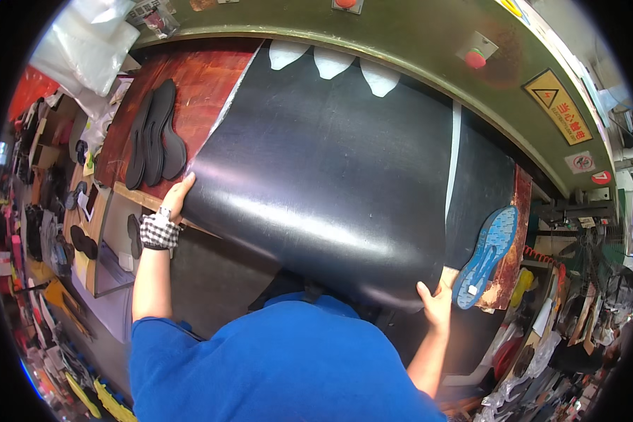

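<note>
Cut soles (pixel 155 133) lie left of the sheet (pixel 323 183) (sole die (pixel 487 254) right).

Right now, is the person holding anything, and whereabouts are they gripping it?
Yes: a large black sheet. The left hand holds its near left corner, and the right hand holds its near right corner.

There is one big black rubber sheet (pixel 323 176) in the middle. Three white sole-shaped holes (pixel 330 60) show along its top edge. One pile of black cut soles (pixel 155 133) lies at the upper left. One blue sole-shaped cutter (pixel 485 257) sits at the right. Two hands hold the sheet, the left hand (pixel 178 197) and the right hand (pixel 436 302).
</note>
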`<control>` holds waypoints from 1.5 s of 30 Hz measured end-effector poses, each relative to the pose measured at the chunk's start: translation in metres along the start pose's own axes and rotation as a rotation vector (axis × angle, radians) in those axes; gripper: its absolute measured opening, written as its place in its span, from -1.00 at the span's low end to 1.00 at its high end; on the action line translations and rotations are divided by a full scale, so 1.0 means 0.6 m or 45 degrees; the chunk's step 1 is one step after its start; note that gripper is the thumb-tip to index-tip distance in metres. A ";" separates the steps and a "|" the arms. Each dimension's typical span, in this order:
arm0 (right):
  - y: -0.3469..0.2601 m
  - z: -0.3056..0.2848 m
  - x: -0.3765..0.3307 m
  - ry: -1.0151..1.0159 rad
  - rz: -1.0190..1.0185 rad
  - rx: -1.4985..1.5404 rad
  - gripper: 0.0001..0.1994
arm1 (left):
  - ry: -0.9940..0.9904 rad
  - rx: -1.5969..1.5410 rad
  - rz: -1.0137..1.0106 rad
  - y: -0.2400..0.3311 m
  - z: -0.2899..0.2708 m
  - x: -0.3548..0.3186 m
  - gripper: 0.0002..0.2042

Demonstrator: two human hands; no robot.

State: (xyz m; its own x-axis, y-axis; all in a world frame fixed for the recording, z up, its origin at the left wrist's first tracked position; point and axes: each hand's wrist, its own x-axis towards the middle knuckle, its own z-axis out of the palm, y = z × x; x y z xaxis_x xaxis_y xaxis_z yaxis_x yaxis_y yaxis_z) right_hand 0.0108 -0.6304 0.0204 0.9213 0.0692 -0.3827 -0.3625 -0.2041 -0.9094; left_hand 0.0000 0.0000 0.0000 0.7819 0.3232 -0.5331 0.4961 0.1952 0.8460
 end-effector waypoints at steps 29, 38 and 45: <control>-0.004 0.055 0.264 1.150 -0.531 -0.674 -0.72 | 0.537 0.995 0.568 0.041 0.167 0.154 -0.73; 0.009 0.051 0.282 1.213 -0.450 -0.575 -0.54 | 1.024 0.749 0.532 0.032 0.189 0.135 -0.65; 0.034 0.023 0.272 1.190 -0.406 -0.602 -0.71 | 0.729 0.630 0.642 0.011 0.147 0.124 -0.64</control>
State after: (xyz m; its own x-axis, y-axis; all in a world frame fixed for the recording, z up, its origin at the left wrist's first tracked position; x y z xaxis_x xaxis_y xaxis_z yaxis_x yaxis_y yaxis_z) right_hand 0.1520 -0.6095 -0.0627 0.7786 -0.5425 0.3155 -0.1818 -0.6762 -0.7140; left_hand 0.0950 -0.0563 -0.0347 0.7083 0.6992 0.0969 0.3547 -0.4712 0.8076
